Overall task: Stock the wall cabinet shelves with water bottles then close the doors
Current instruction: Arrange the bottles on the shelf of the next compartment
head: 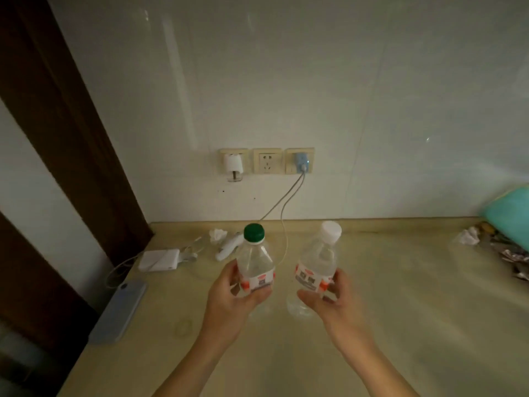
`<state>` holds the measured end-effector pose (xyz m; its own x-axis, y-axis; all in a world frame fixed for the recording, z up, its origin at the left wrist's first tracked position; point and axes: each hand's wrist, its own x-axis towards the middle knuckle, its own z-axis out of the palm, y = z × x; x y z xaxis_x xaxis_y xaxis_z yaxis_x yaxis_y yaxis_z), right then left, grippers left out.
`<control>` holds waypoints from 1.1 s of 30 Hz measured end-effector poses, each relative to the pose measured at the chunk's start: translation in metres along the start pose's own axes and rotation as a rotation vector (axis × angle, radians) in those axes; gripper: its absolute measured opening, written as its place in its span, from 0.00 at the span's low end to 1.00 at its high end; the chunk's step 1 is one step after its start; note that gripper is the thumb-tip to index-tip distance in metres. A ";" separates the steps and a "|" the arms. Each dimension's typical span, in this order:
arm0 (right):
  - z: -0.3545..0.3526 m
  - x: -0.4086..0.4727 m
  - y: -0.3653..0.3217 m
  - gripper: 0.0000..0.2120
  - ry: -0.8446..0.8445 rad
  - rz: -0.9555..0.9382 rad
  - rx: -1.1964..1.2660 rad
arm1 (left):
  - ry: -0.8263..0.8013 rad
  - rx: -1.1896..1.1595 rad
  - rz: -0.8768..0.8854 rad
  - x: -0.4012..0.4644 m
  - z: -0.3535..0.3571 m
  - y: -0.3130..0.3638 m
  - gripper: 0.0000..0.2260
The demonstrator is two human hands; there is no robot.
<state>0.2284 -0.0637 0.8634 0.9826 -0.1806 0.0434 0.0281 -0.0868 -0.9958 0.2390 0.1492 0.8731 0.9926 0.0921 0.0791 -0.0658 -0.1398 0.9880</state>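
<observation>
My left hand (pixel 229 296) is wrapped around the lower part of a clear water bottle with a green cap (pixel 255 260) and a red and white label. My right hand (pixel 329 299) grips a second clear water bottle with a white cap (pixel 319 262), tilted slightly to the right. Both bottles are held just above the beige countertop (pixel 400 310), side by side and apart. The wall cabinet is out of view.
A dark wooden frame (pixel 71 138) runs along the left. On the counter lie a phone (pixel 118 310), a white charger brick (pixel 159 259), cables, crumpled tissue (pixel 217 234) and foil wrappers (pixel 512 256). Wall sockets (pixel 266 164) sit on the tiled wall; a teal object (pixel 509 213) is at right.
</observation>
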 end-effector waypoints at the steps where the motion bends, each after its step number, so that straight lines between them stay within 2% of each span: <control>1: -0.006 0.004 -0.021 0.26 0.014 -0.039 0.004 | -0.015 -0.003 0.056 0.009 0.007 0.022 0.24; 10: -0.101 0.008 -0.194 0.30 0.197 -0.396 0.074 | -0.204 -0.083 0.489 0.043 0.075 0.237 0.22; 15: -0.160 0.006 -0.297 0.22 0.301 -0.594 0.059 | -0.227 -0.132 0.698 0.037 0.106 0.345 0.19; 19: -0.204 0.010 -0.375 0.21 0.297 -0.749 0.066 | -0.248 -0.173 0.862 0.037 0.125 0.421 0.16; 22: -0.235 0.022 -0.421 0.18 0.362 -0.836 0.034 | -0.260 -0.237 0.953 0.038 0.142 0.472 0.15; 25: -0.263 0.043 -0.457 0.15 0.409 -0.886 0.007 | -0.244 -0.230 0.986 0.046 0.163 0.512 0.12; 28: -0.289 0.067 -0.481 0.16 0.448 -0.885 -0.046 | -0.198 -0.209 0.958 0.062 0.190 0.542 0.10; 33: -0.323 0.110 -0.499 0.13 0.427 -0.804 -0.209 | -0.180 -0.081 0.783 0.096 0.236 0.555 0.09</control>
<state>0.2631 -0.3565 1.3907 0.5308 -0.3308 0.7803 0.5961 -0.5088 -0.6212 0.3224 -0.1526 1.3972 0.6563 -0.1637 0.7366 -0.7492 -0.0253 0.6619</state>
